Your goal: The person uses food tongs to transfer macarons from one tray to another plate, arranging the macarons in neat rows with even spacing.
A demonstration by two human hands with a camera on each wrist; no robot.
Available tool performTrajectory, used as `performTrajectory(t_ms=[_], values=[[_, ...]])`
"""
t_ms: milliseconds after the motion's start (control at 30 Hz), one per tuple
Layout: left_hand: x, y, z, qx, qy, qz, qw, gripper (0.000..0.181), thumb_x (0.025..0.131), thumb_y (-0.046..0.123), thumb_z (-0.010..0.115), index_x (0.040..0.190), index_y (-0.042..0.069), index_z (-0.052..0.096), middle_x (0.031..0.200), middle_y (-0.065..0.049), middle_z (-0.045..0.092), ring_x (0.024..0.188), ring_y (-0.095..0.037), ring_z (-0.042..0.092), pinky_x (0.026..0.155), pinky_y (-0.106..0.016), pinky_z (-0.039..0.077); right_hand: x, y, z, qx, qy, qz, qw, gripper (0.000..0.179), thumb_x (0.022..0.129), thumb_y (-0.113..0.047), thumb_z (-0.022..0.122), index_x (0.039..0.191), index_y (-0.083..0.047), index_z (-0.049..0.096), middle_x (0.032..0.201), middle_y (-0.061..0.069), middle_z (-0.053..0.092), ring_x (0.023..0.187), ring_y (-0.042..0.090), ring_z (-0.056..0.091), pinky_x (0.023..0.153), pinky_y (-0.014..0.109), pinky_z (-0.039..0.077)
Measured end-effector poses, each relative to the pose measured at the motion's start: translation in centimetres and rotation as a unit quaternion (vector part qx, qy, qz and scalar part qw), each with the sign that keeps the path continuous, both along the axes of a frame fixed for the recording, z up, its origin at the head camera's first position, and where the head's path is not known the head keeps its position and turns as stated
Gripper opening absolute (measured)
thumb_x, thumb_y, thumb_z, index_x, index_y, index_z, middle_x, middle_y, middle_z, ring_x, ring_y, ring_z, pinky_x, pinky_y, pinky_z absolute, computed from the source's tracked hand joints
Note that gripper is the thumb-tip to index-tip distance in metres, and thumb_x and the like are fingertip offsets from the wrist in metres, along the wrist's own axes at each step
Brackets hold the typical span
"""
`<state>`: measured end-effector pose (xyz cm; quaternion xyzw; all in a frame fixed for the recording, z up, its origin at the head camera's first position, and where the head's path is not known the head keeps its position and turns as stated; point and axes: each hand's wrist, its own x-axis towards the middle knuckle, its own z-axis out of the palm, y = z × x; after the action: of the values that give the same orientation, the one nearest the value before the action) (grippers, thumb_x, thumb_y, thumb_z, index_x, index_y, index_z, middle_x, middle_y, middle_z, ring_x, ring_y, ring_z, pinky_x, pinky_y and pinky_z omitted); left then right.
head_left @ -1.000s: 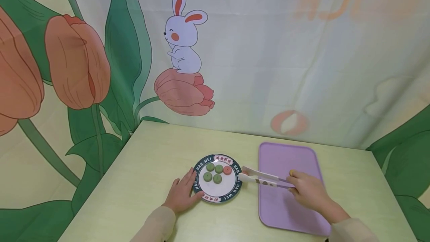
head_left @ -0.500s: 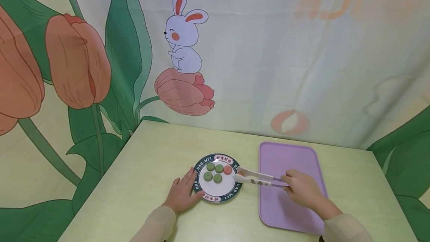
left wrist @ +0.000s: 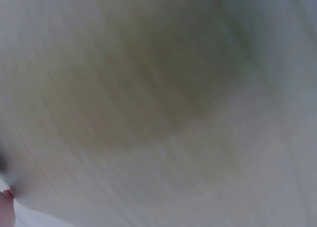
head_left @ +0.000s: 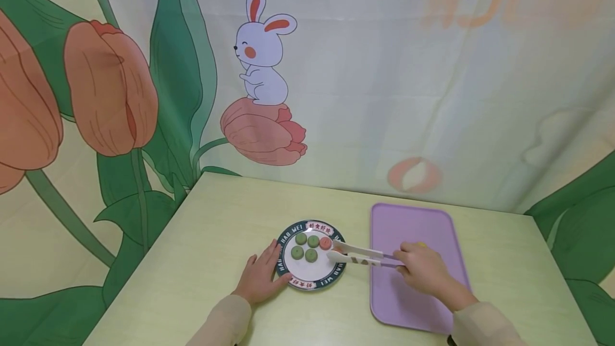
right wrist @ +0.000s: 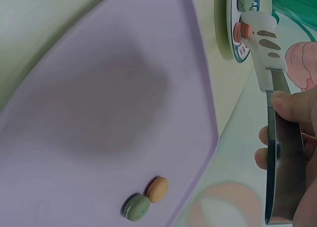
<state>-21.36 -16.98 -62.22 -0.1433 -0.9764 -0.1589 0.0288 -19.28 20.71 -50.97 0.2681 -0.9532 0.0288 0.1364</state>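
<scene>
My left hand (head_left: 261, 276) lies with extended fingers against the left rim of a round plate (head_left: 300, 275) with a dark lettered border. Several green macarons (head_left: 311, 255) and a pink-red macaron (head_left: 325, 243) sit on the plate. My right hand (head_left: 424, 267) grips white-tipped tongs (head_left: 360, 250) above a purple tray (head_left: 401, 223). Between the tong tips, over the plate's right side, is a reddish macaron (right wrist: 245, 30), mostly hidden in the head view. In the right wrist view, a green macaron (right wrist: 136, 207) and an orange macaron (right wrist: 158, 189) lie on the tray. The left wrist view is blurred.
The tray stands to the right of the plate on a pale yellow-green table (head_left: 230, 212). Behind the table hangs a cloth (head_left: 355, 95) printed with tulips and a rabbit.
My right hand has moved left with the tongs and the macaron, so their tips have gone from beside the plate's right rim to over its inner right side. My left hand has stayed put.
</scene>
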Motion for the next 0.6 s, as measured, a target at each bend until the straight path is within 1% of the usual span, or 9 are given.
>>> performTrajectory(t_ms=[167, 267, 400, 600], values=[[0.0, 0.0, 0.0, 0.002, 0.002, 0.000, 1.0000, 0.082, 0.080, 0.064, 0.040, 0.141, 0.012, 0.023, 0.148, -0.003, 0.019, 0.133, -0.021, 0.027, 0.105, -0.051, 0.021, -0.2, -0.3, 0.0, 0.008, 0.009, 0.002, 0.9999, 0.015, 0.066, -0.018, 0.072, 0.076, -0.017, 0.061, 0.064, -0.010, 0.042, 0.055, 0.009, 0.042, 0.046, 0.023, 0.034], [0.0, 0.0, 0.0, 0.002, 0.002, 0.000, 1.0000, 0.082, 0.080, 0.064, 0.040, 0.141, 0.011, 0.024, 0.148, -0.003, 0.019, 0.133, -0.021, 0.027, 0.105, -0.050, 0.021, -0.3, -0.5, -0.2, 0.011, 0.015, 0.014, 0.9997, 0.015, 0.066, -0.019, 0.073, 0.075, -0.017, 0.061, 0.063, -0.010, 0.042, 0.054, 0.007, 0.041, 0.049, 0.023, 0.034], [0.0, 0.0, 0.0, 0.003, 0.001, -0.001, 1.0000, 0.082, 0.080, 0.064, 0.040, 0.141, 0.011, 0.023, 0.148, -0.003, 0.019, 0.133, -0.021, 0.027, 0.105, -0.050, 0.021, -0.6, -0.8, -0.3, 0.008, 0.010, 0.024, 0.9996, 0.016, 0.066, -0.018, 0.072, 0.077, -0.015, 0.062, 0.065, -0.010, 0.044, 0.055, 0.007, 0.041, 0.052, 0.023, 0.034], [-0.1, -0.1, -0.2, 0.001, -0.003, 0.001, 1.0000, 0.083, 0.080, 0.066, 0.038, 0.141, 0.012, 0.023, 0.148, -0.003, 0.017, 0.133, -0.021, 0.026, 0.105, -0.050, 0.020, -0.8, -1.2, -0.5, 0.004, 0.003, 0.026, 0.9997, 0.015, 0.066, -0.018, 0.072, 0.076, -0.015, 0.061, 0.066, -0.009, 0.043, 0.057, 0.008, 0.043, 0.048, 0.020, 0.031]])
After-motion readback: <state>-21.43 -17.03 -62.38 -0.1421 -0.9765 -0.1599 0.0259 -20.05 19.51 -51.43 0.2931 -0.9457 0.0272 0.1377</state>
